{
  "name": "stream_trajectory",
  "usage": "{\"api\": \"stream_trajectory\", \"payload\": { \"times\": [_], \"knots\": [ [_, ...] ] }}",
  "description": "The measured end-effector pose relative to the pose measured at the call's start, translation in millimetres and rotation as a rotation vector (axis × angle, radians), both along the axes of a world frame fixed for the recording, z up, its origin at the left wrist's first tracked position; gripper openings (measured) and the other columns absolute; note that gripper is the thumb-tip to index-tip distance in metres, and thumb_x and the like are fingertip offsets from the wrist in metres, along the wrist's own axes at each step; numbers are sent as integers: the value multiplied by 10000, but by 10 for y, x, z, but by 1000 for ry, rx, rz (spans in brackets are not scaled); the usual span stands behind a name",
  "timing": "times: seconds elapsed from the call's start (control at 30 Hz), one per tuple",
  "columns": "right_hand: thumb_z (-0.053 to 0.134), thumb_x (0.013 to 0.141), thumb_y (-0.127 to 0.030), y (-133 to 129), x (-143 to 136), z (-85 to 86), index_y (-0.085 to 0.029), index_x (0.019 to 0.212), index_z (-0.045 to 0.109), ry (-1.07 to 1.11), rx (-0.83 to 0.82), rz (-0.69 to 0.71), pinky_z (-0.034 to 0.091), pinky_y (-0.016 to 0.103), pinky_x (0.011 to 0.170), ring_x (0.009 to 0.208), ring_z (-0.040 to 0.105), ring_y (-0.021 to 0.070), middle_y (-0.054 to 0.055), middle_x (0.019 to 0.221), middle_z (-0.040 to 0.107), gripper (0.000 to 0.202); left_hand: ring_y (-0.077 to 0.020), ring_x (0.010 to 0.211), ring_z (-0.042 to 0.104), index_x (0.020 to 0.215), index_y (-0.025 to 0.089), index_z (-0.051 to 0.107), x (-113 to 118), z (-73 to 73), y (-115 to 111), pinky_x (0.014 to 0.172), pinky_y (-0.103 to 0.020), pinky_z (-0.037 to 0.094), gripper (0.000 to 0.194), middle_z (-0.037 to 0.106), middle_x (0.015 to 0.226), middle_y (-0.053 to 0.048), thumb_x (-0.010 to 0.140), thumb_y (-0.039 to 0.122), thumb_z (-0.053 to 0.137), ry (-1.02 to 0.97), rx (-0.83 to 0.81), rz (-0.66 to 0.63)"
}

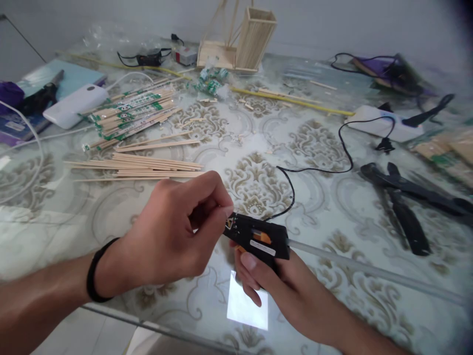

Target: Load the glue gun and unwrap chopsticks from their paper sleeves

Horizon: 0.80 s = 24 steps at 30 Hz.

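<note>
My right hand (273, 286) is wrapped round the handle of a black hot glue gun (264, 235) with an orange trigger, its front end pointing left. From the rear of the gun a long translucent glue stick (369, 267) runs out to the right. My left hand (177, 227), with a black band on the wrist, is closed in a pinch right at the gun's front end. Its fingers hide the nozzle and whatever may be between them. Just beyond this hand lies a pile of loose wooden sticks (155, 165).
Packaged sticks (133, 111) lie beyond the loose ones, with a white power bank (76, 104) to their left. A stick-built structure (254, 42) stands at the back. Black pliers (402, 197) and a white power strip (384, 123) are at right. A black cord (314, 170) crosses the table.
</note>
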State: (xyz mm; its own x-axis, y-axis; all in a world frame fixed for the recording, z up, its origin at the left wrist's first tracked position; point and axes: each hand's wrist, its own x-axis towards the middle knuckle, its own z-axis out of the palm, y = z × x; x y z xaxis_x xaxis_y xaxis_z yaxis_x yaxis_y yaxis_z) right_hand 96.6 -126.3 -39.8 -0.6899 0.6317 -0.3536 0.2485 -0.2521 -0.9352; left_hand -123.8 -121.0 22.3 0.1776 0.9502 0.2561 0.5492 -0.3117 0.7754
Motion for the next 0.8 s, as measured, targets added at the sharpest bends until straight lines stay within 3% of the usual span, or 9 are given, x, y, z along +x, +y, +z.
{"api": "stream_trajectory", "payload": {
  "times": [0.17, 0.3, 0.43, 0.67, 0.8],
  "knots": [
    [487, 1043, -495, -30, 44, -14, -200, 816, 579, -101, 130, -3, 470, 294, 582, 575, 551, 141, -14, 647, 565, 384, -29, 435, 378, 745, 169, 601, -1, 14, -4, 395, -157, 288, 141, 471, 526, 96, 842, 68, 598, -12, -110, -16],
    [509, 1038, -473, -52, 29, 6, -204, 928, 622, -126, 174, -60, 492, 308, 592, 563, 594, 155, -12, 657, 619, 312, -38, 428, 372, 720, 179, 602, -29, 20, 34, 382, -166, 280, 151, 462, 508, 93, 825, 70, 607, 23, -114, -7],
    [472, 1049, -490, -41, -13, 51, -214, 902, 610, -135, 212, -64, 485, 315, 586, 581, 623, 173, -10, 623, 628, 342, -48, 422, 378, 728, 192, 605, -30, 15, 40, 376, -176, 288, 152, 480, 510, 88, 838, 88, 610, 19, -118, -7],
    [523, 1032, -484, -50, 12, -16, -201, 925, 649, -34, 136, -113, 515, 307, 587, 633, 607, 176, 16, 710, 607, 328, -41, 430, 393, 749, 181, 601, -15, -16, 38, 394, -166, 294, 136, 503, 526, 88, 845, 85, 604, 94, -53, 40],
    [490, 1044, -499, -24, 2, -43, -200, 879, 604, 8, 93, -92, 508, 289, 569, 609, 572, 153, -1, 692, 556, 360, -20, 419, 369, 755, 163, 596, 6, -33, 37, 408, -148, 292, 129, 494, 520, 101, 843, 68, 595, 108, 13, 5]
  ]
}}
